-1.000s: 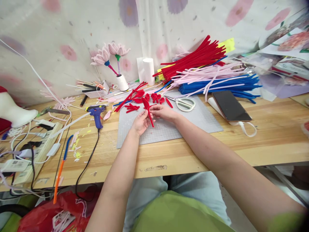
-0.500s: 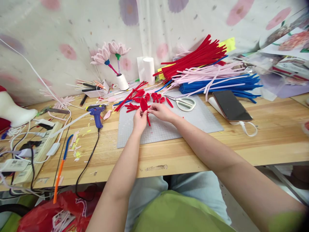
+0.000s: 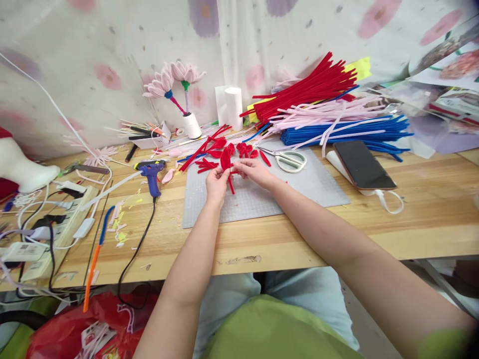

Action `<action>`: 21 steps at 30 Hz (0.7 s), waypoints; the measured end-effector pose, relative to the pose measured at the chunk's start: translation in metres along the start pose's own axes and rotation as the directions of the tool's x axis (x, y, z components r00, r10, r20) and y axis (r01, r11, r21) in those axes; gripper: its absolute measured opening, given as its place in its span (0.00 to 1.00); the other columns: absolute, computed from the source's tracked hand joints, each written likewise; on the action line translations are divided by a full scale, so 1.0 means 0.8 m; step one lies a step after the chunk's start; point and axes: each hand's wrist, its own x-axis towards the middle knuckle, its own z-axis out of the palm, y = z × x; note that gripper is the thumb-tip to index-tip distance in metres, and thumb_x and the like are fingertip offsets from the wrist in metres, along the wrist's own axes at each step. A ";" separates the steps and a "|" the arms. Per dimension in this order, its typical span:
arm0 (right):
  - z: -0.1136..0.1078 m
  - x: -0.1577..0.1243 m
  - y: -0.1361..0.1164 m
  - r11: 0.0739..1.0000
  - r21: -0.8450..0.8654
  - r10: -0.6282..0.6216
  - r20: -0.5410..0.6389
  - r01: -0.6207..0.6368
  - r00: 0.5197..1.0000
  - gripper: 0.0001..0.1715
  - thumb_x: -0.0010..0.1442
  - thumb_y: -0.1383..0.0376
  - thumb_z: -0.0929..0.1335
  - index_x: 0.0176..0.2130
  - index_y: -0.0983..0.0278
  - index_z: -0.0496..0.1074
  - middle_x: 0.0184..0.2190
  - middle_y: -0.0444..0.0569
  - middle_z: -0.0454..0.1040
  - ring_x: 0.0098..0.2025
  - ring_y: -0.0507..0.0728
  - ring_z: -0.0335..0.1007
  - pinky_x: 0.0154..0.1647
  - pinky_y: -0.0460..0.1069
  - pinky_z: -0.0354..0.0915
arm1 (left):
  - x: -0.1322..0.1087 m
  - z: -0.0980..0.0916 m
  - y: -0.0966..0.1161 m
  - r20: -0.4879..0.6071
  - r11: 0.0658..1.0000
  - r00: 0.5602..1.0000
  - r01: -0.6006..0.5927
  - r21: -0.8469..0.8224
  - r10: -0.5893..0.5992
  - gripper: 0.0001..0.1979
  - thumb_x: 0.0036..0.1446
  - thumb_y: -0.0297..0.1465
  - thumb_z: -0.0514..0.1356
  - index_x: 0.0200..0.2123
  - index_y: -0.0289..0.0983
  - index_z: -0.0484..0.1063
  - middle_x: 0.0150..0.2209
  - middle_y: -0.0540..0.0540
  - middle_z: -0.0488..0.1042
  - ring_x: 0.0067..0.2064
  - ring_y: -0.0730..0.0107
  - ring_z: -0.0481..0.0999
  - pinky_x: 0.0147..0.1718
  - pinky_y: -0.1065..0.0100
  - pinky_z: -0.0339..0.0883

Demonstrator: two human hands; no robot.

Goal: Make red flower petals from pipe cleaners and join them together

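Observation:
Both hands meet over a grey cutting mat (image 3: 299, 187). My left hand (image 3: 216, 183) pinches a red pipe-cleaner petal (image 3: 225, 159) by its base, the petal standing upright and its red stem hanging below the fingers. My right hand (image 3: 254, 172) pinches the same piece from the right side. Several more red petals (image 3: 245, 149) and bent red pieces lie on the mat just beyond my fingers. White-handled scissors (image 3: 286, 159) rest right of them.
Bundles of red (image 3: 310, 89), pink and blue pipe cleaners (image 3: 348, 130) are stacked at the back right, with a dark phone (image 3: 363, 164) in front. A blue glue gun (image 3: 150, 175), a power strip (image 3: 52, 227) and cords crowd the left. Pink flowers stand in a white holder (image 3: 191, 125).
My left hand turned from palm-up to a pinch and both hands lifted the red petal upright, moving slightly away from me. The camera view shifted a little.

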 end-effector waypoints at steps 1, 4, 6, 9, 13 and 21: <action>0.000 0.000 0.001 0.997 0.066 0.042 -0.024 -0.041 0.999 0.23 0.49 0.47 0.65 0.25 0.66 0.68 0.17 0.41 0.60 0.20 0.47 0.53 0.21 0.45 0.50 | 0.000 0.000 0.000 0.012 1.000 1.000 0.018 -0.008 -0.018 0.08 0.45 0.29 0.62 0.26 0.34 0.64 0.23 0.52 0.70 0.23 0.78 0.69 0.31 0.70 0.67; 0.002 0.000 0.006 0.959 0.238 0.158 0.003 -0.155 0.987 0.23 0.46 0.48 0.69 0.26 0.66 0.68 0.18 0.41 0.62 0.20 0.46 0.55 0.20 0.44 0.51 | -0.001 0.001 0.001 0.065 0.998 0.996 0.061 -0.024 -0.059 0.10 0.43 0.29 0.64 0.26 0.34 0.65 0.21 0.53 0.69 0.21 0.79 0.69 0.31 0.67 0.68; 0.004 -0.001 0.008 0.927 0.318 0.173 0.111 -0.200 0.979 0.21 0.43 0.52 0.72 0.26 0.66 0.67 0.19 0.42 0.64 0.21 0.46 0.58 0.20 0.44 0.52 | -0.003 0.002 0.000 0.104 0.996 0.992 0.078 -0.039 -0.074 0.10 0.42 0.29 0.65 0.26 0.34 0.64 0.20 0.53 0.68 0.22 0.78 0.70 0.33 0.66 0.69; 0.006 0.000 0.010 0.887 0.414 0.158 0.143 -0.204 0.977 0.20 0.40 0.56 0.74 0.26 0.66 0.65 0.20 0.41 0.66 0.22 0.47 0.60 0.21 0.44 0.53 | -0.007 0.003 0.001 0.163 0.992 0.982 0.107 -0.071 -0.094 0.09 0.45 0.28 0.63 0.28 0.34 0.64 0.22 0.52 0.70 0.24 0.77 0.72 0.35 0.65 0.70; 0.006 0.004 0.014 0.886 0.433 0.194 -0.015 -0.169 0.981 0.20 0.36 0.61 0.75 0.22 0.66 0.62 0.15 0.38 0.62 0.17 0.45 0.53 0.17 0.43 0.47 | -0.012 0.004 0.001 0.199 0.989 0.975 0.120 -0.089 -0.100 0.16 0.44 0.24 0.61 0.37 0.36 0.59 0.26 0.52 0.72 0.28 0.75 0.74 0.37 0.63 0.70; 0.010 0.010 0.023 0.921 0.365 0.189 -0.122 -0.133 0.974 0.16 0.39 0.63 0.72 0.23 0.65 0.61 0.15 0.37 0.60 0.16 0.44 0.51 0.15 0.43 0.47 | -0.012 0.006 -0.016 0.112 0.963 0.975 -0.211 0.168 0.194 0.22 0.42 0.23 0.62 0.40 0.39 0.56 0.30 0.50 0.72 0.32 0.73 0.74 0.35 0.69 0.67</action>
